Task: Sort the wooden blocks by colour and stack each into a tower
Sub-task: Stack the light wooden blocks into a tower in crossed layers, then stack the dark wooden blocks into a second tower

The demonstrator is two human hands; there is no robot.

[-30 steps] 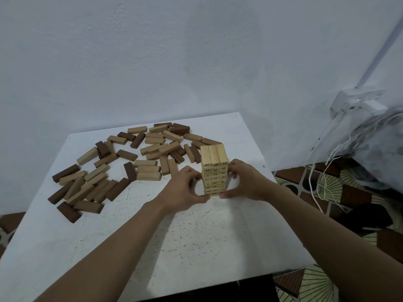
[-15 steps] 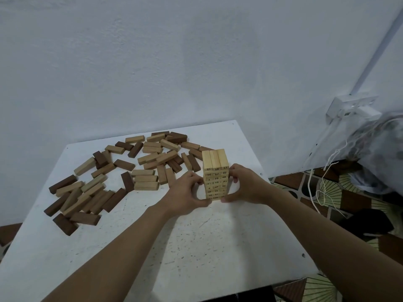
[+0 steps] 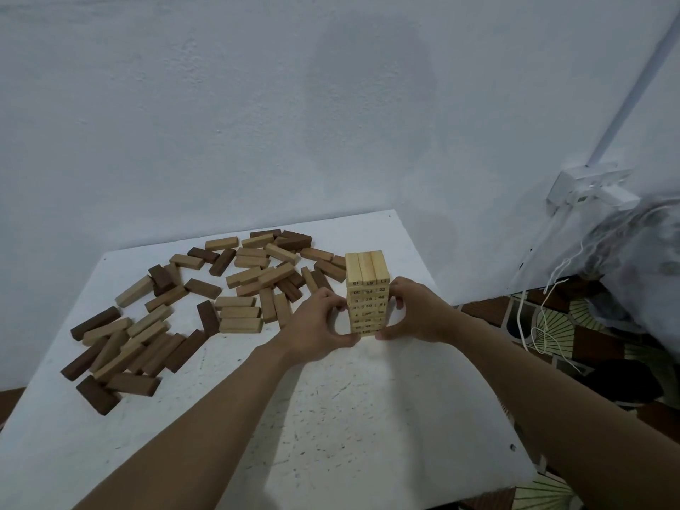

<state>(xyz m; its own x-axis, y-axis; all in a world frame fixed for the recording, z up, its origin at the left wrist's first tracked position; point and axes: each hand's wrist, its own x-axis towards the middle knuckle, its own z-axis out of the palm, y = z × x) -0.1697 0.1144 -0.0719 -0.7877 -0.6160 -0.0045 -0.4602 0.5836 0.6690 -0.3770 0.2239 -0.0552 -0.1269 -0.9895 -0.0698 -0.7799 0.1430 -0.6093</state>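
Head view: a pale tower (image 3: 367, 293) of numbered blocks is shown upright near the right edge of the table (image 3: 331, 428), with three blocks laid side by side on top. It is clasped from both sides: the left hand (image 3: 318, 325) is curled against its left face, thumb at the base, and the right hand (image 3: 417, 314) is curled against its right face, likewise with the thumb low. Nothing else is held by either hand. Compared with the two earlier frames, the grip and the tower's height are unchanged and no block has been added; only the framing is shifted. The layers are therefore judged to be under squaring rather than building. Loose blocks (image 3: 243, 285), pale, mid-brown and dark mixed together, are left scattered to the left of and behind the tower, so the sorting is judged far from done, with the brown towers not yet begun. A wall socket (image 3: 588, 185) is seen at right
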